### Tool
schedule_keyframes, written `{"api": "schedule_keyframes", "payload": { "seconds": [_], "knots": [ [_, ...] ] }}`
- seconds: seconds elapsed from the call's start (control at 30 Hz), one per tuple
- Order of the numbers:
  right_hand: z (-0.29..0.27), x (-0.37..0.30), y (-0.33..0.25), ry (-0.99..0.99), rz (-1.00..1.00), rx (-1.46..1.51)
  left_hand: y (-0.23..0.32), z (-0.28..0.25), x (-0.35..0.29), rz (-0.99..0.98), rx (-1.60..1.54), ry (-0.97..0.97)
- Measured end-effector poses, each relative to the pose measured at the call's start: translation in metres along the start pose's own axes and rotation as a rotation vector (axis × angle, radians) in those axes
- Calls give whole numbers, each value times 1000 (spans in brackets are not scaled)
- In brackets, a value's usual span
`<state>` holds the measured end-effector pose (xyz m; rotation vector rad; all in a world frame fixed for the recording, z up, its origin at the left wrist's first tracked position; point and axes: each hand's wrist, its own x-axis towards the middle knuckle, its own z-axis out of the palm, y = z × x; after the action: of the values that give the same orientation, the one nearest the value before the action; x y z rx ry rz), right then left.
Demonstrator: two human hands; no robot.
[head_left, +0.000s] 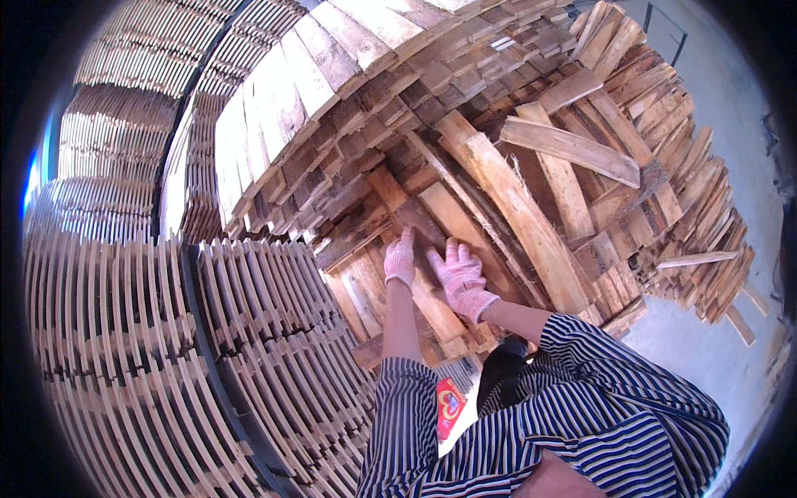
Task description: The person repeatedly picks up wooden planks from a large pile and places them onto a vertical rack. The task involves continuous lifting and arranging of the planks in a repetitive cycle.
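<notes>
Both my hands wear pale pink knitted gloves and reach into a stack of rough wooden boards. My left hand (pixel 400 258) rests by the lower end of a dark board (pixel 419 221), its fingers pointing away from me and lying close together. Just right of it, my right hand (pixel 462 280) lies on the boards with fingers spread and thumb out toward the left hand. A lighter brown plank (pixel 459 217) runs away from me beyond the right hand. Neither hand shows a board lifted in it.
A tall pile of cut boards (pixel 357 100) stands beyond my hands. Loose planks, one laid crosswise (pixel 573 149), cover the stack to the right. Slatted racks of thin boards (pixel 274 307) fill the left. A red package (pixel 449 407) lies below, beside my striped sleeve.
</notes>
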<state>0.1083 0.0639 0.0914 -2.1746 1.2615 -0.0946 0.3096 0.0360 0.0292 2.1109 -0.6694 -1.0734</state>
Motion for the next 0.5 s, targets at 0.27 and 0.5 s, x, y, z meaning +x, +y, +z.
{"api": "schedule_keyframes", "payload": {
  "seconds": [0.27, 0.5],
  "knots": [
    [2, 10, 54, 171, -73, 630, 12, 46, -41, -172, -725, -246],
    [-12, 10, 53, 197, 0, 958, 11, -2, -93, -58, -685, -14]
  ]
}}
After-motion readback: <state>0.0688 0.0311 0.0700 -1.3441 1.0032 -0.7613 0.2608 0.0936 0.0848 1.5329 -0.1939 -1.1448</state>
